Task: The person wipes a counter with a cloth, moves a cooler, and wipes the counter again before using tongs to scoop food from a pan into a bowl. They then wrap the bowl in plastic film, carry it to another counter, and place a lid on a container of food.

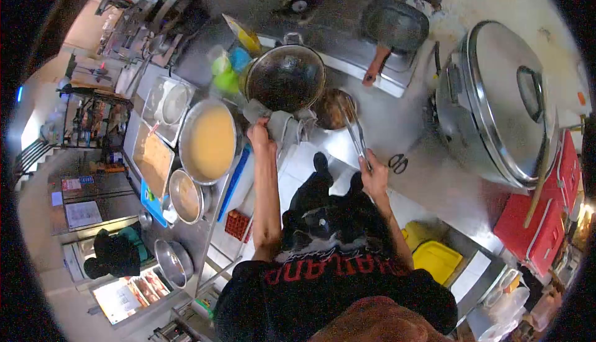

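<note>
Right hand [374, 174] grips slim silver metal tongs [361, 143]; left hand [260, 132] clenches grey cloth [256, 112] at round blackened wok [284, 79], fingers indistinct.

Wok [285, 80]: dark metal, slick sheen inside. Tongs [361, 141]: smooth, shiny metal. Pot lid [504, 87]: polished metal. Red box [521, 227]: smooth plastic. Shirt [323, 305]: matt cloth.

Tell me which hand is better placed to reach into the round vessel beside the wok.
Right hand, probably: it holds metal tongs with tips over that round vessel, while the left hand grips a cloth by the wok.
</note>
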{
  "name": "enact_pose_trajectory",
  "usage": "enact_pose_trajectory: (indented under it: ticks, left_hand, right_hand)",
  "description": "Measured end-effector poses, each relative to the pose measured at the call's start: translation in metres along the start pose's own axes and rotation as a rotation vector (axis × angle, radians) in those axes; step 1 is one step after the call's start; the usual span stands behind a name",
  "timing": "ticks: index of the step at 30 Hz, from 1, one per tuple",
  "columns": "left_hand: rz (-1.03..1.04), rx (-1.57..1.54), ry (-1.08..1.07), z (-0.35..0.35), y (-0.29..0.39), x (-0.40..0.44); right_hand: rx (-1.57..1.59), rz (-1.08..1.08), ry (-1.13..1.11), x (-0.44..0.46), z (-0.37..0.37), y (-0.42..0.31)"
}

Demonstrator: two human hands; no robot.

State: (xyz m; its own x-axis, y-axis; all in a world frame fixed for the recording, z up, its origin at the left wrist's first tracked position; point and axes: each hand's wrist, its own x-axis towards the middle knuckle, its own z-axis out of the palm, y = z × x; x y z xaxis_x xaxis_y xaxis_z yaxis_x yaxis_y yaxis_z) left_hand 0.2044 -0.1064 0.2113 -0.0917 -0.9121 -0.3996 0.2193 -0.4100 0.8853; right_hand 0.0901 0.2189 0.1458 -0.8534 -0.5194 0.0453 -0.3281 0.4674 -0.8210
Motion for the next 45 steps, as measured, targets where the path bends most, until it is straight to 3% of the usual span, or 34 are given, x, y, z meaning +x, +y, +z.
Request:
enact_pose_trajectory:
  ticks: [3,4,7,8,10,12,15,17,19,21,24,27,32,37,41,45]
  left_hand:
    - [0.089,-0.038,-0.094,0.046,0.022,0.063]
    - [0.083,-0.085,-0.104,0.075,0.038,0.068]
    - [0.094,-0.094,-0.248,0.139,0.049,0.157]
    - [0.052,-0.088,-0.297,0.158,0.048,0.194]
    - [-0.040,-0.079,-0.398,0.202,0.049,0.257]
    - [-0.083,-0.086,-0.403,0.238,0.053,0.291]
    - [-0.151,-0.082,-0.427,0.280,0.048,0.337]
    - [-0.206,-0.059,-0.448,0.295,0.031,0.373]
    - [-0.268,-0.023,-0.466,0.303,0.005,0.411]
    - [-0.311,0.010,-0.481,0.301,-0.008,0.424]
    - [-0.325,0.032,-0.495,0.290,-0.020,0.432]
    - [-0.301,0.038,-0.513,0.284,-0.031,0.441]
    - [-0.336,0.125,-0.489,0.292,0.029,0.397]
    - [-0.365,0.272,-0.488,0.279,0.017,0.404]
    - [-0.222,0.312,-0.540,0.261,0.015,0.409]
    - [-0.095,0.250,-0.567,0.244,0.017,0.405]
  right_hand:
    - [0.008,-0.023,0.055,0.011,0.008,-0.007]
    - [0.025,0.146,-0.040,0.017,0.004,-0.020]
    - [0.092,0.193,0.008,0.028,0.010,-0.043]
    - [0.047,0.237,0.006,0.029,0.018,-0.042]
    - [0.039,0.125,0.128,0.031,0.053,-0.016]
    - [0.135,0.289,0.118,0.035,0.065,-0.025]
    - [0.033,0.242,0.123,0.046,0.082,-0.039]
    - [0.072,0.359,0.083,0.056,0.085,-0.061]
    - [0.068,0.374,0.108,0.057,0.094,-0.071]
    - [0.287,0.504,0.186,0.054,0.110,-0.068]
    - [0.477,0.519,0.287,0.052,0.113,-0.074]
    - [0.251,0.438,0.252,0.057,0.100,-0.092]
    - [-0.153,0.432,0.124,0.059,0.081,-0.101]
    - [-0.254,0.444,0.086,0.045,0.054,-0.115]
    - [-0.288,0.336,-0.021,0.034,0.027,-0.116]
    - [-0.413,0.454,-0.178,0.053,0.026,-0.125]
